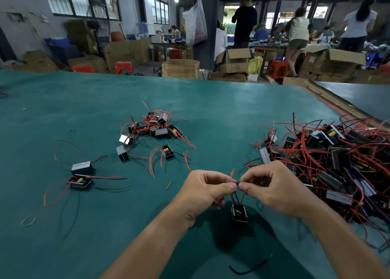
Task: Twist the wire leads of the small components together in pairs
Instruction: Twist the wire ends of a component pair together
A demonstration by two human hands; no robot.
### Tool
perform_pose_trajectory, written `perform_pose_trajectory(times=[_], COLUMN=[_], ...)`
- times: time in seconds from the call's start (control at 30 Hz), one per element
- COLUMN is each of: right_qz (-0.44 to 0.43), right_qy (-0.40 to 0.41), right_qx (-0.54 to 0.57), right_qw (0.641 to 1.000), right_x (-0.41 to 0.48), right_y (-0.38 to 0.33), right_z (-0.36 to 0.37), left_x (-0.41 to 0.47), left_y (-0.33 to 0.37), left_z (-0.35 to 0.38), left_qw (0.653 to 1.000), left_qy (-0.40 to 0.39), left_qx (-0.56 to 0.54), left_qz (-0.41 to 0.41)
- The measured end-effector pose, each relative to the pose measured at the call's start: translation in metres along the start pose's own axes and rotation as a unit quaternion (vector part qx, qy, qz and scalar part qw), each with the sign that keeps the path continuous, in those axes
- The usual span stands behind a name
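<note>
Green table, busy workshop, cardboard boxes behind. We note the left grip and right grip each pinching the wire leads between thumb and forefinger, fingertips almost meeting. The component dangles beneath by those leads, apparently clear of the table. We judge it light, its leads thin, pliant and probably slick. Best hold: near the wire ends, close together. A tangled pile lies to the right.
</note>
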State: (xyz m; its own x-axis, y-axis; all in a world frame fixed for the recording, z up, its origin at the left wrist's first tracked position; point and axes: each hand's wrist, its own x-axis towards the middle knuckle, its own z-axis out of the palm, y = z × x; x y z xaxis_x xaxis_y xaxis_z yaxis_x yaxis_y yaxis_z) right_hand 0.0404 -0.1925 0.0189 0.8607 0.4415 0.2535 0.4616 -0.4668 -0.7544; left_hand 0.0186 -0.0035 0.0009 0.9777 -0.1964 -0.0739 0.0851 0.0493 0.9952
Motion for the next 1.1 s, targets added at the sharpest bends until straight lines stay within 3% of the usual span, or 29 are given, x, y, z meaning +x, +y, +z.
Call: perform_pose_trajectory(times=[0.37, 0.6, 0.83, 0.97, 1.1], right_qz=[-0.025, 0.001, 0.004, 0.072, 0.183], right_qy=[0.008, -0.001, 0.038, 0.057, 0.073], right_qx=[-0.046, -0.005, -0.037, -0.017, 0.116], right_qw=[0.999, 1.0, 0.999, 0.996, 0.973], right_x=[0.001, 0.0, 0.0, 0.005, 0.008], right_y=[0.003, 0.0, -0.001, -0.002, 0.0], right_z=[0.002, 0.002, 0.01, 0.015, 0.02], left_x=[-0.001, -0.003, 0.0, 0.001, -0.001], left_y=[0.003, 0.005, -0.004, -0.012, -0.015], left_z=[0.0, -0.001, 0.003, 0.006, 0.011], left_qw=[1.0, 0.998, 0.995, 0.979, 0.946], left_qy=[-0.017, -0.039, 0.018, 0.052, 0.088], left_qx=[0.026, 0.044, 0.091, 0.168, 0.246], left_qz=[-0.004, -0.01, 0.037, 0.107, 0.19])
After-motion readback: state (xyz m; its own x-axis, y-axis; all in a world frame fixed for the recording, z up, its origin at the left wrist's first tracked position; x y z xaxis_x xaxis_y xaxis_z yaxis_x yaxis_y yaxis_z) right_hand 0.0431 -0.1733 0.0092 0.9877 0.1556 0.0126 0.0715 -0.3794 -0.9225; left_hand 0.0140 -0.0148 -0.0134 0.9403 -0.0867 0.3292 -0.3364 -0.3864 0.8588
